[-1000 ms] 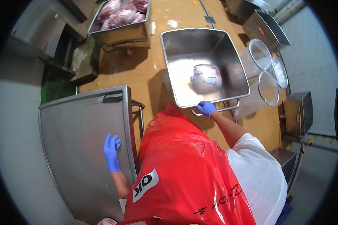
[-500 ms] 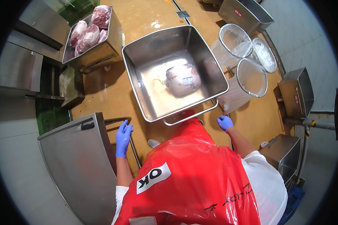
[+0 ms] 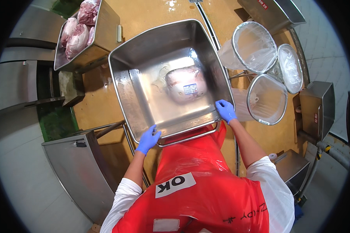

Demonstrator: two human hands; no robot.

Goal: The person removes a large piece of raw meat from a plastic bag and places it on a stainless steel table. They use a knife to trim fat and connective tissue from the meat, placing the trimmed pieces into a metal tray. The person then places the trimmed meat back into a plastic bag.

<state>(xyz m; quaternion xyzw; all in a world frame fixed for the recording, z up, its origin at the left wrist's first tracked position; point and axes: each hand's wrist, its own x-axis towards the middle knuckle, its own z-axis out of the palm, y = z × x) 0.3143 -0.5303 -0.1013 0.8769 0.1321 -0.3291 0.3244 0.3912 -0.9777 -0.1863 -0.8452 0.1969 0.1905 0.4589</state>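
Note:
In front of me stands a large square steel bin [image 3: 190, 126] with a tubular handle along its near side. A bulky pink cut of meat [image 3: 184, 77], apparently in clear wrap with a blue-and-white label, lies on its floor. My left hand [image 3: 148, 140], in a blue glove, is at the near-left corner of the rim with thumb and fingers apart. At the near-right corner, my right hand [image 3: 226, 111], gloved the same, is bent over the rim with its fingers together. I cannot see the fingers' undersides.
A steel tub [image 3: 95, 42] of raw meat stands far left. Clear-bag-lined hoops [image 3: 266, 99] are close on the right. A black-handled knife [image 3: 79, 144] lies by a steel table [image 3: 77, 171] at left. Steel bins [image 3: 317, 112] line the right wall, and a floor drain runs behind.
Both hands have come forward, from hanging beside the bin to its near rim corners. The bin appears nearer and larger, and the view has shifted. My right hand was loosely closed before.

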